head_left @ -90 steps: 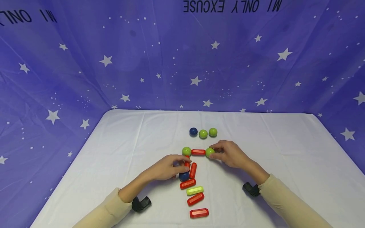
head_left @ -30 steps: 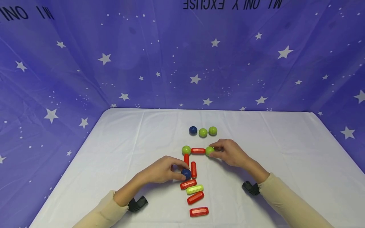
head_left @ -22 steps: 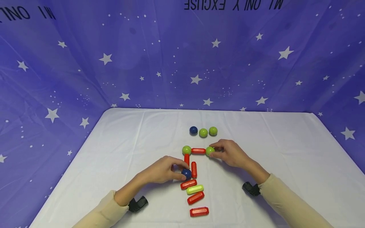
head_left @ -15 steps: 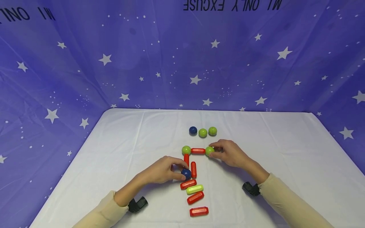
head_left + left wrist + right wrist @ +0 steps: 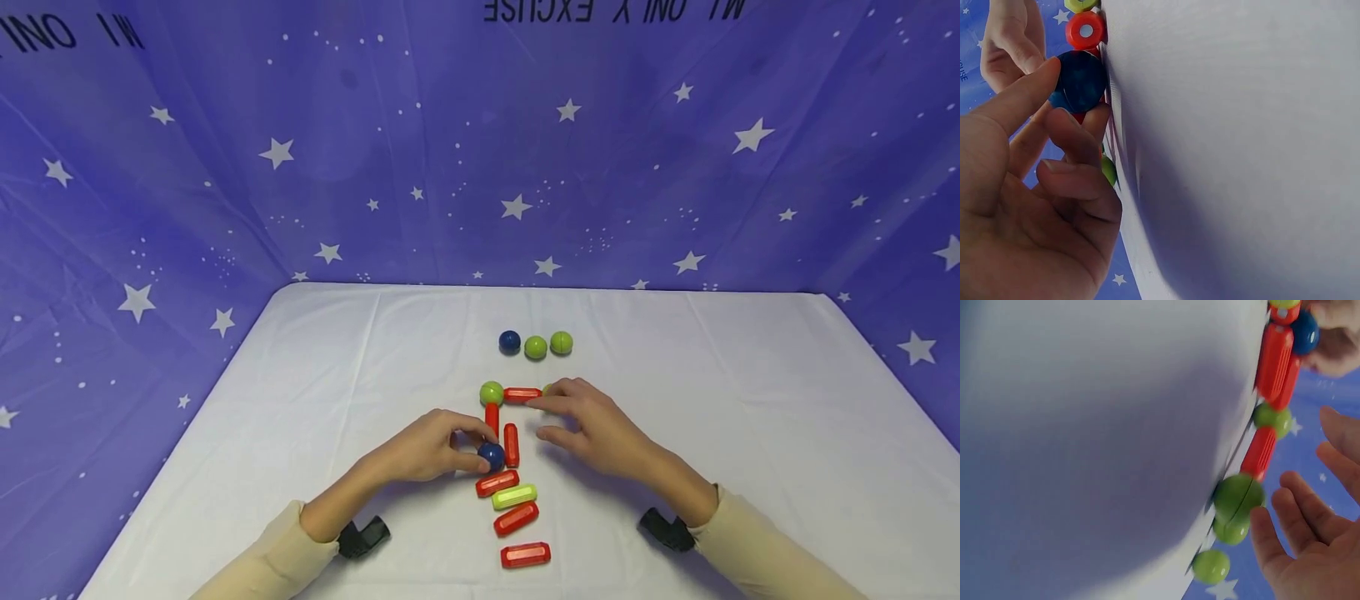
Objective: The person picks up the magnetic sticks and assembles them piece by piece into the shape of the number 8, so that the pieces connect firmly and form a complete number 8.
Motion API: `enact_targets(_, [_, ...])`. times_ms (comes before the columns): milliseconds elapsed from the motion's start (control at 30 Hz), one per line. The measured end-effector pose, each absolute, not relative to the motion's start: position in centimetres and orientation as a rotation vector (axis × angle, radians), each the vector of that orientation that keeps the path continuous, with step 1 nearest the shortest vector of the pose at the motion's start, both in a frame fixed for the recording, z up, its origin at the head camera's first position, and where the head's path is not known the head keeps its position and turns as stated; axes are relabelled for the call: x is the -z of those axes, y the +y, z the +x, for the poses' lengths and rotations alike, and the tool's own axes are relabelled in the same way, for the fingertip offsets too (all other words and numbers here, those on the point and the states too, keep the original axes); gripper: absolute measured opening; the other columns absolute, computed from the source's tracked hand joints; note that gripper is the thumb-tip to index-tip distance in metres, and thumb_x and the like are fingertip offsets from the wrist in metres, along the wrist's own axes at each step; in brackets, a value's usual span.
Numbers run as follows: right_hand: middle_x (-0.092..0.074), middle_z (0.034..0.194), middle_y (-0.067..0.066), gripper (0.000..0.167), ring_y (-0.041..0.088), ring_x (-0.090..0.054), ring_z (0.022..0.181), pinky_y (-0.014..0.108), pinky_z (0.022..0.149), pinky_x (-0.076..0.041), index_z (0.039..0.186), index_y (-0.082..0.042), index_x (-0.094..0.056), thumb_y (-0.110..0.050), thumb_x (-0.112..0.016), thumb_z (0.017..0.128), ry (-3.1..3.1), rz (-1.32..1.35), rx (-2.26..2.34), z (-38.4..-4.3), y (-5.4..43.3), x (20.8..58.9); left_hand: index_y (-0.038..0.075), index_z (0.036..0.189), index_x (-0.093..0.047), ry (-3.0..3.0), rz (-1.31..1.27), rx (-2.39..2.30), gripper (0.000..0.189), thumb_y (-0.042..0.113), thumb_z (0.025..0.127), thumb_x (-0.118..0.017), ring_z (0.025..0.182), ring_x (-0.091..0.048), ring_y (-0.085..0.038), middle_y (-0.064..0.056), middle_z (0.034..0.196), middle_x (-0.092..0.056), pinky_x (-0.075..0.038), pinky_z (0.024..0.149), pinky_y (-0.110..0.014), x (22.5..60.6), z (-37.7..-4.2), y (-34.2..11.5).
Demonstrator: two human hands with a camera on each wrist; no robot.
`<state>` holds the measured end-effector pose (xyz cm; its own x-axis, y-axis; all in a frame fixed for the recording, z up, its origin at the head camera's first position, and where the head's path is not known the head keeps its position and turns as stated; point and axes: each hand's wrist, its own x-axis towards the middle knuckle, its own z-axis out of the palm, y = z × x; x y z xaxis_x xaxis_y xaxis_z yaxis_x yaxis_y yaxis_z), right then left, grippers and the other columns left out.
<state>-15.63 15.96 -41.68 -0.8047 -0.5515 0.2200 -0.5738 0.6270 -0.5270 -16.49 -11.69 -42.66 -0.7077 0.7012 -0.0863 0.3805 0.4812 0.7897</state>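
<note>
My left hand (image 5: 431, 448) pinches a dark blue ball (image 5: 492, 456) between thumb and fingers. From that ball a red rod (image 5: 492, 420) runs to a green ball (image 5: 492, 393) at the corner. A second red rod (image 5: 522, 396) lies crosswise from the corner to another green ball (image 5: 1239, 499), which is mostly hidden in the head view. Just in front of this end ball hovers my right hand (image 5: 600, 431), fingers spread and holding nothing; the right wrist view shows a gap to the ball. One loose red rod (image 5: 512, 445) lies close beside the blue ball.
Behind the joined pieces sit a blue ball (image 5: 509, 342) and two green balls (image 5: 536, 347). Toward the front lie a red rod (image 5: 497, 483), a yellow-green rod (image 5: 514, 497) and two more red rods (image 5: 516, 518). White cloth (image 5: 337, 367) covers the table; a starry purple curtain (image 5: 420, 150) surrounds it.
My right hand has let go of the end green ball and drawn back toward me, its fingers opening. Earlier, the left hand shifted from the red rod to the blue ball; it now stays there.
</note>
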Motion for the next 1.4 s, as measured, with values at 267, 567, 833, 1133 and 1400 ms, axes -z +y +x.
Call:
enact_targets(267, [-0.061,0.104,-0.002,0.034,0.016,-0.052,0.089,0.03,0.075,-0.044,0.123,-0.016,-0.07,-0.026,-0.073,0.091,-2.917,1.106,-0.991,-15.2,14.5,42.2,0.021,0.108,-0.072,2.325,0.905,-1.109,0.022,0.023,0.087,-0.077,0.079,-0.056,-0.01,0.012,0.099,-0.067,-0.046,0.068,-0.027,42.7,-16.4,-11.7])
enact_targets(567, [-0.056,0.099,-0.006,0.037,0.014,-0.047,0.085,0.028,0.072,-0.041,0.126,-0.019,-0.069,-0.033,-0.071,0.092,-3.002,1.137,-0.924,-15.2,14.3,42.6,0.02,0.108,-0.072,2.316,0.887,-1.105,0.023,0.022,0.087,-0.078,0.081,-0.056,-0.01,0.013,0.098,-0.067,-0.046,0.07,-0.027,42.5,-16.5,-11.6])
enact_targets(833, [-0.054,0.1,-0.005,0.034,0.013,-0.047,0.086,0.029,0.073,-0.042,0.126,-0.019,-0.068,-0.025,-0.07,0.093,-3.019,1.12,-0.893,-15.1,14.2,42.5,0.02,0.108,-0.072,2.312,0.875,-1.113,0.023,0.021,0.086,-0.078,0.082,-0.056,-0.01,0.012,0.097,-0.067,-0.046,0.071,-0.027,42.4,-16.5,-11.5])
enact_targets(1133, [-0.053,0.099,-0.002,0.036,0.012,-0.045,0.084,0.029,0.073,-0.041,0.127,-0.016,-0.066,-0.018,-0.069,0.091,-2.982,1.16,-0.849,-15.3,13.9,42.5,0.019,0.108,-0.072,2.304,0.868,-1.128,0.023,0.02,0.086,-0.078,0.082,-0.057,-0.011,0.012,0.097,-0.067,-0.046,0.07,-0.027,42.5,-16.5,-11.6])
enact_targets(1400, [-0.055,0.1,-0.005,0.019,0.014,-0.051,0.092,0.034,0.082,-0.044,0.108,-0.016,-0.069,-0.019,-0.074,0.09,-2.963,1.168,-0.94,-15.5,14.4,42.7,0.019,0.108,-0.071,2.3,0.863,-1.13,0.023,0.019,0.086,-0.078,0.083,-0.057,-0.011,0.012,0.096,-0.067,-0.047,0.072,-0.028,42.5,-16.5,-11.6])
